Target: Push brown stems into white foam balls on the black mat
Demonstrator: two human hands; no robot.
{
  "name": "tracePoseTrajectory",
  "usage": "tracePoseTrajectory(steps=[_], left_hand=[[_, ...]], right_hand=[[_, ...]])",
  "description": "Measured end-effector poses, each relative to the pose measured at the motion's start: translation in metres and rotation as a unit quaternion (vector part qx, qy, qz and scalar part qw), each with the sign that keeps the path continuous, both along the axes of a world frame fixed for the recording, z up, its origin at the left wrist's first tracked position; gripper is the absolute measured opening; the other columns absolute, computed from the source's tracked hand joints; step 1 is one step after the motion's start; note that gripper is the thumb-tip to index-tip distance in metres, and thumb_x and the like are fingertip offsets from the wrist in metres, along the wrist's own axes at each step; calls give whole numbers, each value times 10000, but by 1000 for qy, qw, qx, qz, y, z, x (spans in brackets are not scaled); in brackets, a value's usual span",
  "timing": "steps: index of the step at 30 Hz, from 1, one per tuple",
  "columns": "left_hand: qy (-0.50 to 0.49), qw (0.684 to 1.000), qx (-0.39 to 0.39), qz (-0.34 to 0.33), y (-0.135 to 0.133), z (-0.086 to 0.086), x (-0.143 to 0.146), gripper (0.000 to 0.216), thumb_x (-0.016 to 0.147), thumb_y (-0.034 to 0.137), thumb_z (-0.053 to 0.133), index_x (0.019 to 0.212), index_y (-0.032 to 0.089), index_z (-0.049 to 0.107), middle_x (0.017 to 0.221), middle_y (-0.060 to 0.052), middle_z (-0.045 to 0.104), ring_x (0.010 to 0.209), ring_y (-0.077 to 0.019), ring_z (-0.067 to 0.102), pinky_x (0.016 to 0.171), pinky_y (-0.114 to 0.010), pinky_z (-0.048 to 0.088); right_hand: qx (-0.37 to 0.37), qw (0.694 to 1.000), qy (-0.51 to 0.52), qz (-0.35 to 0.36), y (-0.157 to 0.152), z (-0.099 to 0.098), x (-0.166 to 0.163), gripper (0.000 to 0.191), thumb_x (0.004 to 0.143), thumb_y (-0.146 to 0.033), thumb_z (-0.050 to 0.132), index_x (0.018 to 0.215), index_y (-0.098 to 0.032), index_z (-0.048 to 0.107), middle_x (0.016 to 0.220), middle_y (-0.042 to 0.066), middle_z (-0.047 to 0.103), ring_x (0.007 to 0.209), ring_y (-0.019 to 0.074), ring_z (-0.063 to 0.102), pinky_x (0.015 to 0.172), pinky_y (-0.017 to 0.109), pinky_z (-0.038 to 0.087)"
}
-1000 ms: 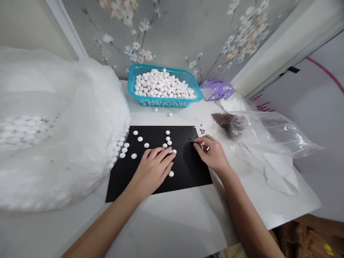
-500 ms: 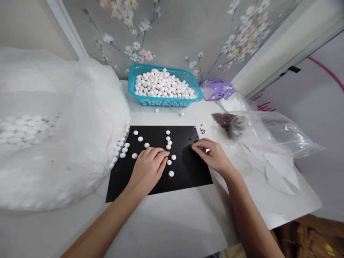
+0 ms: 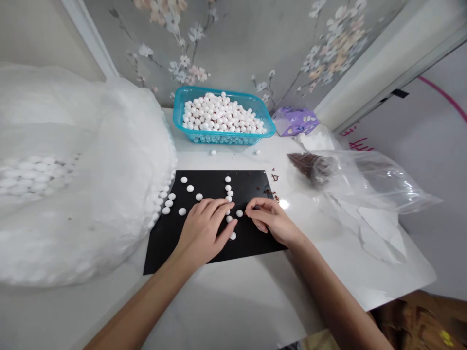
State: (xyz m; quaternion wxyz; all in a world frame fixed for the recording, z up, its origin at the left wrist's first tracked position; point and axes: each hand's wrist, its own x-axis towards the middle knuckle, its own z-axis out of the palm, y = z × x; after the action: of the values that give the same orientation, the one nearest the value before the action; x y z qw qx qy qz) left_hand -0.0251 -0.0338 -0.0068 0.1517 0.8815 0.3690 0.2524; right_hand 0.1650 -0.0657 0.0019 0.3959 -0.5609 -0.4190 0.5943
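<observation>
Resting palm-down on the black sheet (image 3: pixel 204 243), the left hand (image 3: pixel 205 231) has its fingers spread narrowly and laid flat, fingertips reaching toward a few loose white beads (image 3: pixel 239 213) near the middle of the sheet; it grips nothing that can be seen. One bead lies just beside its fingertips and another sits at the lower edge of the hand, close to the little finger. The right hand (image 3: pixel 272 221) lies on the sheet just to the right, fingers curled inward and pinched close together at the tips, pointing toward the same beads; whether something small is held between thumb and forefinger cannot be told. The two hands are near each other, with the beads between their fingertips.

More white beads lie scattered on the upper left part of the sheet, some in a short column near its middle top. Small dark brown bits (image 3: pixel 274 177) lie at the sheet's upper right corner. Behind the sheet stands a turquoise basket (image 3: pixel 178 114) heaped with white beads, with two stray beads on the white table (image 3: pixel 237 301) in front of it. A large white plastic bag (image 3: pixel 73 170) of beads bulges at the left, touching the sheet's edge. At the right lies a clear plastic bag (image 3: pixel 365 180) holding a dark brown clump, with a purple packet (image 3: pixel 294 121) behind it
</observation>
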Motion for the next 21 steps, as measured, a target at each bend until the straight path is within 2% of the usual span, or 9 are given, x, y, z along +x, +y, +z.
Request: tracePoseTrajectory(steps=[5, 9, 13, 16, 21], left_hand=[[46, 998, -24, -22, -1, 0, 3, 291, 876, 325, 453, 1111, 219, 588, 1290, -69, 518, 1119, -261, 460, 864, -431, 399], [40, 999, -29, -14, -1, -2, 3, 264, 861, 318, 473, 1061, 219, 616, 1294, -67, 514, 1146, -267, 445, 890, -443, 392], [29, 999, -15, -11, 0, -2, 3, 270, 848, 259, 485, 1081, 225, 617, 1289, -72, 521, 1146, -276, 448, 898, -461, 394], [26, 999, -14, -18, 1, -2, 4, 251, 838, 212, 481, 1031, 234, 639, 1264, -64, 539, 1139, -274, 454, 886, -460, 401], [38, 998, -23, -34, 2, -3, 4, 273, 836, 217, 501, 1087, 244, 604, 1295, -56, 515, 1167, -261, 426, 911, -454, 377]], right_hand=[[-7, 999, -35, -26, 1, 1, -4, 152, 785, -301, 559, 699, -181, 520, 399, -101, 346, 359, 53, 279, 396, 213, 202], [-21, 997, -75, -15, 3, 4, -8, 147, 750, -298, 578, 671, -182, 535, 438, -96, 344, 386, 51, 278, 403, 209, 209], [3, 992, -126, 8, 3, 4, -11, 148, 748, -301, 574, 672, -175, 554, 601, -41, 486, 516, 75, 412, 486, 213, 309], [12, 988, -155, 12, 2, 3, -12, 149, 758, -300, 561, 678, -174, 552, 653, -27, 518, 587, 96, 464, 567, 230, 364], [19, 990, -134, 37, 1, 6, -12, 143, 775, -287, 548, 686, -175, 549, 688, -23, 540, 628, 101, 487, 618, 238, 386]])
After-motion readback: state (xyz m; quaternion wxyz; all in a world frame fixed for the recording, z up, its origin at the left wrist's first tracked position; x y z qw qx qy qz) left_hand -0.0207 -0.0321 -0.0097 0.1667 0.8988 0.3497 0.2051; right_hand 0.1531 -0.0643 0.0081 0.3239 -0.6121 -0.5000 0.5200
